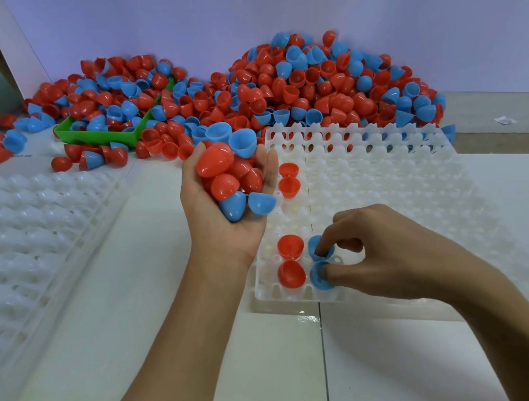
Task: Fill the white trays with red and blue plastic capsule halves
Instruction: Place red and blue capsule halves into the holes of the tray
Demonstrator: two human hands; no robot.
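We see the left hand (224,212) raised palm up over the near-left part of the white tray (406,188), its grip cupped around a handful of capsule halves (226,175): several red ones heaped in the palm, two blue ones low by the heel of the hand, and one blue half perched near the fingertips. The fingers curl loosely upward around the load, thumb at the left side of the heap.

The right hand (391,257) reaches in from the lower right and rests over the tray's near-left corner. Its grip is narrow: the forefinger tip sits on one blue half (317,248) and the thumb tip presses on the next blue half (319,278) just nearer to us. Both blue halves sit in tray cells. We cannot tell whether either one is pinched or only pressed down. The other fingers are curled under the hand.

Just left of those blue pieces, two red halves (291,260) sit in neighbouring cells, one behind the other. Farther back in the same column, two more red halves (289,180) fill adjacent cells, just beside the left hand's little-finger edge.

Behind the tray a large pile of loose halves (325,81), red and blue, spreads across the white desk (153,282) against the back wall, partly burying a green bin (96,135). A second stack of white trays (26,238) lies at the left, well apart from the hands.
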